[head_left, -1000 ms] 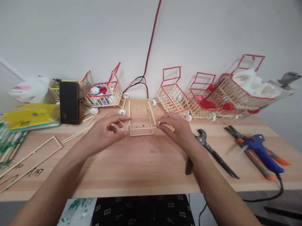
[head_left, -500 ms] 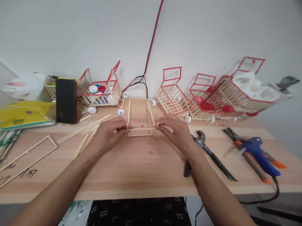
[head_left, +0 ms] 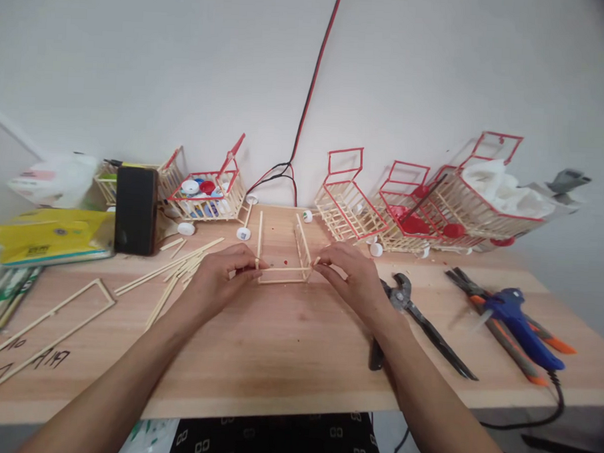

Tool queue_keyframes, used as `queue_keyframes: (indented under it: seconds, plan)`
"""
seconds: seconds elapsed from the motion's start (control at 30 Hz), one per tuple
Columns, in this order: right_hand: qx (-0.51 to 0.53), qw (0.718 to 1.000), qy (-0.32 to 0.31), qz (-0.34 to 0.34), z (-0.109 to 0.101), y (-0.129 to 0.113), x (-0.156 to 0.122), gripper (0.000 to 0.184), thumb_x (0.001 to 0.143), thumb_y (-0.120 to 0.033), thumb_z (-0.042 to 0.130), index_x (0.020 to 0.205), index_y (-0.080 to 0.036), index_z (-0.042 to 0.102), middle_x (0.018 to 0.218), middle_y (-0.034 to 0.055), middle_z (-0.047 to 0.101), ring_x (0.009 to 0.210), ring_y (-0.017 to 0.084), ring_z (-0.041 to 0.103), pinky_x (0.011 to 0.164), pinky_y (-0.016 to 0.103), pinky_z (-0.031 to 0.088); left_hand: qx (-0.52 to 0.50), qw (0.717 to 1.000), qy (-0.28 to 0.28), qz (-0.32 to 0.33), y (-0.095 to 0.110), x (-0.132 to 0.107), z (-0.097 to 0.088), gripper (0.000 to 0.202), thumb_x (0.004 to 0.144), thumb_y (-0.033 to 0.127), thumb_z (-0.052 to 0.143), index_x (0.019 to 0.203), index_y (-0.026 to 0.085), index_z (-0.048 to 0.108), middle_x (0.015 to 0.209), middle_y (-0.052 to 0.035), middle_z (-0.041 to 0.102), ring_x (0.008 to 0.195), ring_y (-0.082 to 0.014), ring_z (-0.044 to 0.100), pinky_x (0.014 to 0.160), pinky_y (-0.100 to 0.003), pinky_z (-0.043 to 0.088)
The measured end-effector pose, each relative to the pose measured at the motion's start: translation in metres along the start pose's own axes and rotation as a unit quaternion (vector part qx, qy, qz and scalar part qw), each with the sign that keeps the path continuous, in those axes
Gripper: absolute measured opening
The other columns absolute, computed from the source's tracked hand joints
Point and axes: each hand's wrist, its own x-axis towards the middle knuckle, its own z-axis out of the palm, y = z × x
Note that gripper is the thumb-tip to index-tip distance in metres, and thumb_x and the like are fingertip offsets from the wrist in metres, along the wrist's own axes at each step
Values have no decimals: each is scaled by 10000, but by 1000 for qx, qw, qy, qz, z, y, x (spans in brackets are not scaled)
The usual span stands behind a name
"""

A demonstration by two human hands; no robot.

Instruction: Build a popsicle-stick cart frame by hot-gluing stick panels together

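A small open frame of thin wooden sticks [head_left: 282,281] stands on the table between my hands. My left hand [head_left: 227,273] is closed, thumb and fingertips pinching the frame's near left corner. At the near right corner my right hand [head_left: 350,275] is closed too, with a pale stick end [head_left: 317,260] between thumb and forefinger. Whether that stick end is joined to the frame I cannot tell. The frame's two side pieces reach back towards the wall. Left of my left hand lie several loose wooden sticks [head_left: 163,268].
Behind stand small stick shopping carts with red trim, one holding bottle caps [head_left: 207,202], another [head_left: 350,205] to its right. A black phone [head_left: 135,210] leans at left beside a yellow packet [head_left: 54,234]. Black-handled cutters [head_left: 428,325], orange-handled pliers [head_left: 514,346] and a blue glue gun [head_left: 522,326] lie right.
The whole view has shifted slightly, so everything sits a little lower. Both hands keep their places at the frame's near corners, with hardly any movement.
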Motion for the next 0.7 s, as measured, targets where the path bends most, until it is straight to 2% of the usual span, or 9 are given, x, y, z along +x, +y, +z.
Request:
queue_keyframes:
  seconds: [0.23, 0.37, 0.57, 0.7]
  plan:
    - [2, 1000, 0, -13, 0, 3, -1, 67, 898, -201, 593, 842, -201, 631, 869, 43, 659, 851, 180, 584, 772, 318, 441, -1, 1000, 0, -5, 1, 0, -1, 129, 870, 219, 603, 866, 167, 721, 824, -37, 663, 774, -144, 603, 697, -250, 434]
    - [-9, 1000, 4, -28, 0, 6, 0, 145, 908, -215, 576, 1010, -226, 679, 995, 67, 667, 963, 199, 598, 842, 348, 459, -3, 1000, 7, -5, 1, 0, -1, 104, 854, 209, 622, 844, 175, 720, 803, -23, 659, 759, -138, 598, 678, -240, 426]
    - [6, 997, -41, -58, -2, 9, 4, 200, 933, -235, 546, 1089, -269, 666, 1129, 28, 702, 1098, 192, 597, 975, 395, 440, 3, 1000, 5, 11, -1, 1, 0, 131, 868, 212, 598, 846, 174, 721, 785, -24, 649, 735, -132, 589, 660, -236, 420]
    - [-4, 996, -65, -57, -4, 10, 5, 196, 934, -222, 541, 1065, -264, 680, 1102, 13, 719, 1146, 189, 574, 973, 378, 453, 9, 1000, 8, 20, -1, 1, 0, 146, 867, 211, 586, 858, 169, 725, 766, -29, 645, 719, -135, 587, 642, -235, 419]
